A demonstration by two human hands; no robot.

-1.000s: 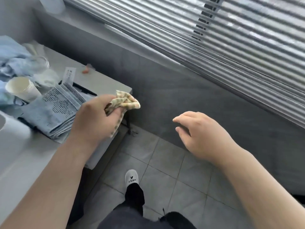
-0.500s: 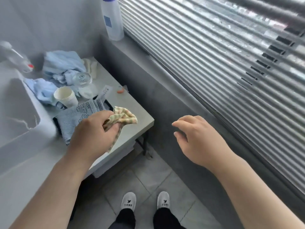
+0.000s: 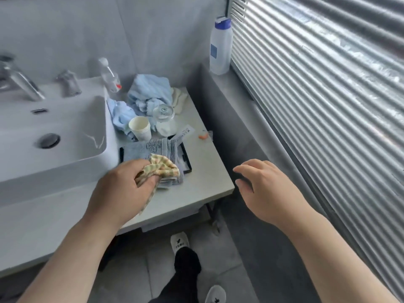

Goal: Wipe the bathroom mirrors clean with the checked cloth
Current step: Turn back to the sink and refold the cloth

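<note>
The left hand [image 3: 122, 189] grips the checked cloth [image 3: 162, 168] bunched in its curled fingers, the yellow-and-white folds sticking out past the thumb and one corner trailing down below the palm; it hovers over the near part of the grey bench [image 3: 203, 171], above a folded blue towel [image 3: 153, 149] that lies on a dark tray [image 3: 187, 160]; whether the cloth touches the towel is hard to say from this angle. The right hand [image 3: 266, 189] is held out beyond the bench's corner, fingers loosely spread and slightly bent, holding nothing. Behind the towel stand a paper cup [image 3: 141, 127] and an upturned glass [image 3: 164, 119], with crumpled blue cloths [image 3: 148, 95] heaped toward the wall; a white basin [image 3: 65, 132] with a tap [image 3: 19, 79] sits to the left; a white bottle with a blue cap [image 3: 220, 47] stands on the ledge [image 3: 231, 84] beside the slatted blinds [image 3: 328, 84]. No mirror is in view.
</note>
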